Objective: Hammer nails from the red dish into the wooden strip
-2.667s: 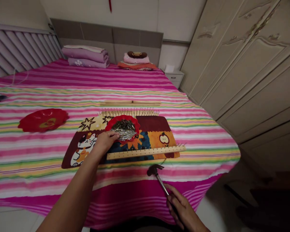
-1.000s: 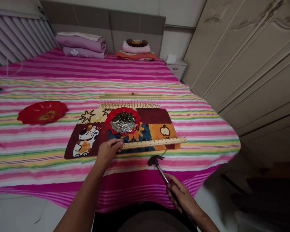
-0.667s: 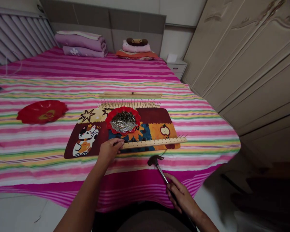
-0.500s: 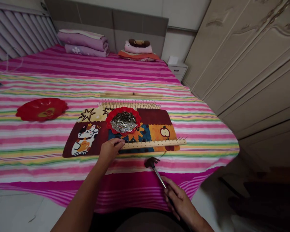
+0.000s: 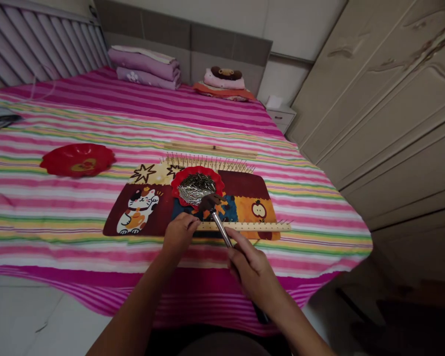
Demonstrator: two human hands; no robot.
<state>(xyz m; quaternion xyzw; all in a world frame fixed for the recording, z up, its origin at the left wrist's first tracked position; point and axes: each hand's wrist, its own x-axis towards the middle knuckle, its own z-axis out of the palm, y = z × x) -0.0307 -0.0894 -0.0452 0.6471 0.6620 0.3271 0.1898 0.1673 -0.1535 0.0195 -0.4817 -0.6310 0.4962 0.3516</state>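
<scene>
My left hand (image 5: 180, 232) is closed in a pinch at the left end of a thin wooden strip (image 5: 244, 226). What its fingertips hold is too small to make out. The strip lies across a patterned mat (image 5: 163, 210), with a row of holes or nails along it and several nails sticking up at its right end. My right hand (image 5: 250, 264) grips a claw hammer (image 5: 220, 227) by the shaft. The hammer's dark head is raised over the strip, close to my left fingertips. Just behind it, a red scalloped bowl (image 5: 175, 188) holds a heap of loose nails (image 5: 195, 187).
Behind the mat lies a wooden strip full of upright nails (image 5: 207, 162), and beyond it plain wooden strips (image 5: 211, 148). A red plate (image 5: 77, 160) rests at left on the striped bedspread (image 5: 59, 212). Folded quilts (image 5: 146, 66) sit by the headboard; a wardrobe (image 5: 385, 99) stands right.
My right hand has lifted the hammer up and left, from the bed's front edge to over the strip. My left hand stays at the strip's left end. The view has shifted slightly.
</scene>
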